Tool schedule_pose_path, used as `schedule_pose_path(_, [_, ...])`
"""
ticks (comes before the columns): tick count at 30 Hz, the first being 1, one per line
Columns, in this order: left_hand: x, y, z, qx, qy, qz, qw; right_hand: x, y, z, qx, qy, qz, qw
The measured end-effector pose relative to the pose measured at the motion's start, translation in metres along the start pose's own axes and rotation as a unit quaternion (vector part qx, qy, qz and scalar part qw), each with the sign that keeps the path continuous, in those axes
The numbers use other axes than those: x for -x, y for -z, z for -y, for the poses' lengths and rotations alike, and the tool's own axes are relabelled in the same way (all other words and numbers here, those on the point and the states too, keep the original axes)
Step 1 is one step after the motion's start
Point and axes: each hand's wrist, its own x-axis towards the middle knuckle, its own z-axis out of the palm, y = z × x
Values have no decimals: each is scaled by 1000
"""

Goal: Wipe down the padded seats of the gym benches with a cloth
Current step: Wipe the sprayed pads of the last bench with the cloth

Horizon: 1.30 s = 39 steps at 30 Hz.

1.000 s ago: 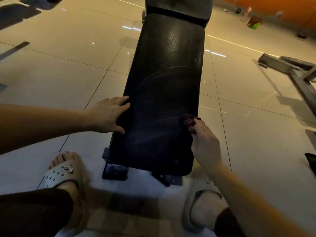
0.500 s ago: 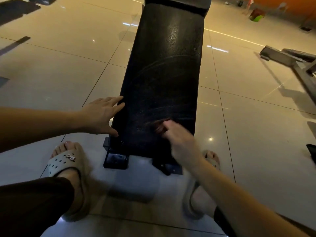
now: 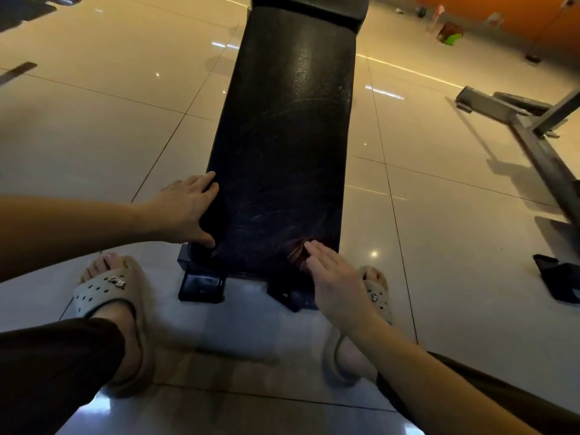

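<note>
A long black padded bench seat [image 3: 282,146] runs away from me down the middle of the view, with faint wipe streaks on its surface. My left hand [image 3: 185,211] lies flat with fingers spread on the seat's near left edge. My right hand [image 3: 332,274] presses a small dark reddish cloth [image 3: 296,250] onto the seat's near right corner. Most of the cloth is hidden under my fingers.
The bench's black metal foot [image 3: 202,285] sits on glossy tiles between my two sandalled feet. A grey metal frame [image 3: 539,142] lies on the floor at right, with a dark object [image 3: 558,281] near it. Small items stand by the orange wall [image 3: 450,34].
My right hand has swept the cloth from the seat's right edge toward the middle and back to the near right corner. My left hand stayed on the left edge.
</note>
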Motion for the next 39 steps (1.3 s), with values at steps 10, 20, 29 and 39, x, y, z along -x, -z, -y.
schedule_pose_path(10, [1, 1, -1, -1, 9, 0, 1000, 15, -13, 23, -19, 53, 5, 998])
schedule_pose_path(20, [2, 1, -5, 4, 16, 6, 1000, 28, -17, 36, -34, -2, 2, 999])
schedule_pose_path(29, [2, 1, -4, 1, 16, 4, 1000, 23, -24, 47, -61, -92, -25, 994])
schedule_pose_path(39, [2, -1, -5, 14, 20, 2, 1000, -7, -26, 63, -118, -202, -72, 970])
